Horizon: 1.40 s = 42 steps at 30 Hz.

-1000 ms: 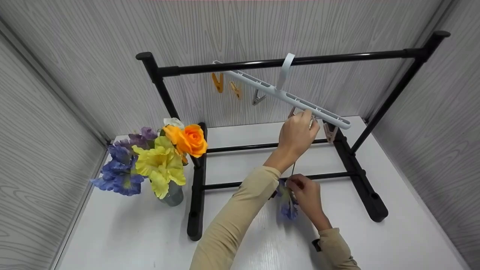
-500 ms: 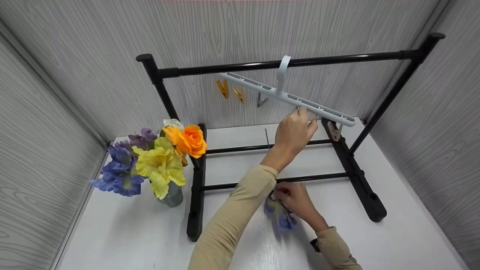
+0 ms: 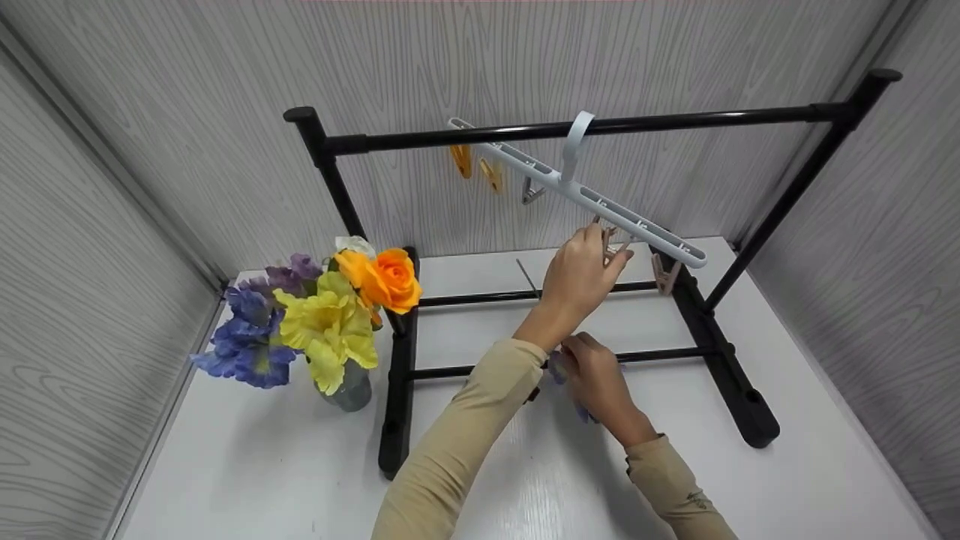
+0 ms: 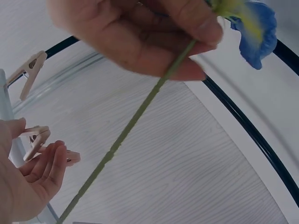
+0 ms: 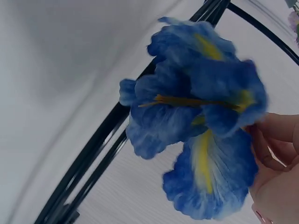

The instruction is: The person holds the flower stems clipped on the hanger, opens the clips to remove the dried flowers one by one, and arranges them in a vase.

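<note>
My left hand (image 3: 577,277) pinches a pale pink clothespin (image 4: 39,140) that hangs under the white clip hanger (image 3: 630,225), right of its hook. Below it, my right hand (image 3: 600,382) pinches the green stem (image 4: 126,133) of a blue artificial iris (image 5: 205,93), just under the bloom. In the head view the bloom is mostly hidden behind the right hand. The bare stem end slants up to the left past the left forearm, apart from the clothespin. Another pink clothespin (image 3: 665,274) hangs at the hanger's near right end.
A black rack (image 3: 675,118) stands on the white table (image 3: 300,465) and carries the hanger. Orange (image 3: 461,160), yellowish (image 3: 491,175) and grey (image 3: 531,192) clothespins hang on its far half. At left, a grey vase (image 3: 350,390) holds several artificial flowers (image 3: 330,326).
The right hand dips with the iris, then rises again, turning so it covers the bloom. The stem has tilted left, away from the clothespin. The hanger swings slightly; the left hand stays at the clothespin.
</note>
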Each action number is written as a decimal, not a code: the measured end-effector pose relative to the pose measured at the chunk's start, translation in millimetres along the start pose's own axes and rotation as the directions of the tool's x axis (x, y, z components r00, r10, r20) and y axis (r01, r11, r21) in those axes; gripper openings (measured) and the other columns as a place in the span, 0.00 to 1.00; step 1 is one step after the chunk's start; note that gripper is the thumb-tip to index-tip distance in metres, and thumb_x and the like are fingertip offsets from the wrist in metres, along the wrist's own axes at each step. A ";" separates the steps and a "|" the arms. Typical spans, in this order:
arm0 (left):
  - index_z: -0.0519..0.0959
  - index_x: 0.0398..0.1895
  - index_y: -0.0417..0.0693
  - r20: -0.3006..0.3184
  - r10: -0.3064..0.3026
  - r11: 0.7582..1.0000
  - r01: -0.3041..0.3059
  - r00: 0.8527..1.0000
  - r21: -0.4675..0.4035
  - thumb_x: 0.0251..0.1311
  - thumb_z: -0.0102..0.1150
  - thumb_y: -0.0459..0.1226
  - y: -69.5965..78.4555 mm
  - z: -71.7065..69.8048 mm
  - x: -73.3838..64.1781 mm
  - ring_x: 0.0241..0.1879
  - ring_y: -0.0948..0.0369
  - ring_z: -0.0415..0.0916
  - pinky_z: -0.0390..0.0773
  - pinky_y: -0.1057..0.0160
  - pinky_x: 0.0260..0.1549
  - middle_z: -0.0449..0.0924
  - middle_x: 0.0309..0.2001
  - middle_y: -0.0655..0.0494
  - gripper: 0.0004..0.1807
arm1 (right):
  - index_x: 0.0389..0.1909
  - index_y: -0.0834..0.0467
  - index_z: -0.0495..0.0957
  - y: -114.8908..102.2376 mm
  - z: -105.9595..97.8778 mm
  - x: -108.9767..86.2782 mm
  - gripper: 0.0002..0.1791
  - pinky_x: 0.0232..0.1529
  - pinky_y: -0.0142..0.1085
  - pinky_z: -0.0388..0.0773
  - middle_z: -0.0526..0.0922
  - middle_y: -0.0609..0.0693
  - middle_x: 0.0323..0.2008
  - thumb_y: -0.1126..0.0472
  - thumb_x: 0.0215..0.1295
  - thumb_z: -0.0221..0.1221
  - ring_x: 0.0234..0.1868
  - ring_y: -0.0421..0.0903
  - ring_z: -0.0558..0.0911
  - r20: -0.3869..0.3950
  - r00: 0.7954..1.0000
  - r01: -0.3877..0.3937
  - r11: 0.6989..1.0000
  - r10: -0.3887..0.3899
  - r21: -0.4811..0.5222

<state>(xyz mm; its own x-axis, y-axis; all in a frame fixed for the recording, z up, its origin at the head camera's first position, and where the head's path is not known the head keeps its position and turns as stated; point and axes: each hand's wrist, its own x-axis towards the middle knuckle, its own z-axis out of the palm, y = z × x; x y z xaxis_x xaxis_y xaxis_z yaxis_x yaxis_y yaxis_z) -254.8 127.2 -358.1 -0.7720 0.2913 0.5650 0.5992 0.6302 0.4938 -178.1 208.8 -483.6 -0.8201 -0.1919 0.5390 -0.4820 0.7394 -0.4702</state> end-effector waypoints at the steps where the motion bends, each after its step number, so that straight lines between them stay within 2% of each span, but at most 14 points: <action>1: 0.78 0.45 0.37 0.010 0.005 1.000 -0.005 1.000 0.010 0.73 0.63 0.46 -0.1 -1.0 -1.5 0.33 0.59 0.82 0.80 0.65 0.31 0.81 0.36 0.50 0.18 | 0.40 0.67 0.83 0.5 -0.9 0.9 0.09 0.32 0.44 0.80 0.82 0.57 0.35 0.80 0.62 0.64 0.31 0.47 0.79 -0.007 1.000 0.013 1.000 -0.014 -0.011; 7: 0.78 0.50 0.35 0.032 0.044 0.999 -0.044 0.999 0.023 0.73 0.62 0.48 -1.4 -5.0 -12.0 0.36 0.58 0.83 0.82 0.65 0.35 0.82 0.40 0.48 0.22 | 0.50 0.69 0.81 2.1 -6.1 5.8 0.20 0.44 0.52 0.83 0.81 0.63 0.47 0.86 0.58 0.61 0.45 0.60 0.85 -0.048 0.994 0.099 0.992 -0.102 -0.076; 10: 0.77 0.56 0.33 0.080 0.076 0.996 -0.080 0.994 0.045 0.73 0.61 0.51 -5.7 -7.5 -20.7 0.43 0.55 0.83 0.83 0.64 0.42 0.82 0.46 0.45 0.27 | 0.50 0.70 0.81 3.1 -8.0 7.3 0.23 0.45 0.54 0.82 0.81 0.64 0.47 0.89 0.54 0.59 0.47 0.63 0.84 -0.060 0.987 0.141 0.983 -0.149 -0.121; 13: 0.76 0.59 0.33 0.173 0.112 0.990 -0.125 0.979 0.068 0.73 0.59 0.52 -13.0 -11.3 -31.2 0.48 0.53 0.82 0.83 0.61 0.47 0.80 0.51 0.44 0.29 | 0.47 0.69 0.81 4.3 -9.8 8.8 0.24 0.42 0.53 0.82 0.81 0.63 0.42 0.90 0.50 0.58 0.43 0.61 0.84 -0.041 0.984 0.161 0.971 -0.171 -0.175; 16: 0.78 0.58 0.34 0.266 0.142 0.978 -0.177 0.954 0.110 0.75 0.58 0.49 -22.6 -14.3 -42.3 0.49 0.52 0.81 0.82 0.59 0.50 0.80 0.51 0.44 0.25 | 0.43 0.69 0.81 6.1 -10.9 10.9 0.21 0.37 0.51 0.82 0.80 0.62 0.37 0.89 0.49 0.62 0.37 0.59 0.84 -0.033 0.982 0.174 0.959 -0.186 -0.222; 18: 0.80 0.55 0.36 0.301 0.162 0.963 -0.217 0.940 0.160 0.76 0.58 0.45 -29.9 -15.1 -49.9 0.47 0.53 0.81 0.82 0.60 0.47 0.81 0.49 0.46 0.19 | 0.41 0.70 0.81 7.4 -11.4 12.8 0.18 0.34 0.49 0.82 0.80 0.62 0.34 0.88 0.50 0.64 0.34 0.58 0.83 -0.049 0.977 0.189 0.952 -0.207 -0.239; 20: 0.81 0.52 0.38 0.308 0.177 0.944 -0.250 0.935 0.217 0.75 0.58 0.40 -36.9 -15.3 -57.6 0.45 0.53 0.82 0.82 0.60 0.46 0.82 0.47 0.47 0.14 | 0.38 0.70 0.80 7.9 -12.0 15.4 0.15 0.30 0.47 0.81 0.79 0.61 0.32 0.86 0.51 0.67 0.30 0.56 0.82 -0.071 0.971 0.204 0.946 -0.228 -0.252; 24: 0.83 0.46 0.40 0.277 0.226 0.909 -0.305 0.934 0.286 0.72 0.60 0.33 -48.9 -15.5 -71.7 0.42 0.55 0.82 0.82 0.61 0.43 0.83 0.42 0.49 0.06 | 0.33 0.69 0.80 8.4 -13.3 21.5 0.13 0.28 0.45 0.80 0.77 0.58 0.29 0.84 0.51 0.69 0.27 0.54 0.80 -0.109 0.960 0.223 0.938 -0.259 -0.264; 30: 0.83 0.38 0.41 0.178 0.325 0.891 -0.364 0.929 0.271 0.71 0.60 0.28 -62.9 -13.8 -85.9 0.37 0.57 0.81 0.81 0.65 0.39 0.82 0.37 0.50 0.03 | 0.31 0.67 0.80 8.8 -17.4 31.2 0.12 0.28 0.46 0.81 0.77 0.58 0.29 0.82 0.52 0.71 0.28 0.55 0.81 -0.146 0.948 0.238 0.934 -0.284 -0.267; 33: 0.83 0.36 0.42 0.125 0.351 0.876 -0.372 0.928 0.306 0.69 0.61 0.27 -67.2 -11.8 -92.0 0.37 0.58 0.81 0.81 0.65 0.39 0.81 0.36 0.51 0.04 | 0.30 0.66 0.80 8.5 -18.9 35.2 0.11 0.29 0.46 0.81 0.78 0.57 0.29 0.81 0.52 0.71 0.29 0.55 0.81 -0.153 0.937 0.264 0.924 -0.314 -0.277; 36: 0.85 0.36 0.45 0.080 0.360 0.829 -0.358 0.930 0.431 0.67 0.65 0.28 -68.2 -10.2 -97.4 0.39 0.60 0.81 0.79 0.64 0.40 0.82 0.36 0.54 0.04 | 0.29 0.67 0.81 6.6 -18.7 38.8 0.11 0.30 0.45 0.82 0.79 0.57 0.29 0.81 0.52 0.72 0.30 0.54 0.82 -0.153 0.919 0.308 0.905 -0.362 -0.293; 39: 0.86 0.34 0.50 0.049 0.368 0.757 -0.330 0.928 0.564 0.65 0.68 0.32 -66.4 -10.1 -101.8 0.38 0.61 0.80 0.77 0.63 0.38 0.82 0.34 0.57 0.03 | 0.28 0.67 0.81 3.7 -16.6 41.1 0.11 0.29 0.43 0.82 0.79 0.56 0.28 0.82 0.51 0.71 0.30 0.53 0.82 -0.155 0.895 0.360 0.882 -0.419 -0.304; 42: 0.86 0.32 0.52 0.029 0.375 0.712 -0.308 0.927 0.631 0.64 0.69 0.34 -64.0 -12.0 -104.8 0.37 0.61 0.79 0.75 0.63 0.37 0.82 0.32 0.58 0.03 | 0.27 0.67 0.80 -0.8 -14.0 41.8 0.13 0.27 0.43 0.81 0.78 0.56 0.28 0.84 0.49 0.70 0.29 0.53 0.81 -0.173 0.868 0.403 0.864 -0.465 -0.301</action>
<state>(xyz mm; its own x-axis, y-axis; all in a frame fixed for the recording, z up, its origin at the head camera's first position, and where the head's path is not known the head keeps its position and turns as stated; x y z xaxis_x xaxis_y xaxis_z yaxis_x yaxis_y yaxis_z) -209.6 47.7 -441.0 -0.4967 0.5271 0.6895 0.5301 0.8133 -0.2398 -207.7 209.3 -451.0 -0.4344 -0.3985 0.8078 -0.6545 0.7558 0.0209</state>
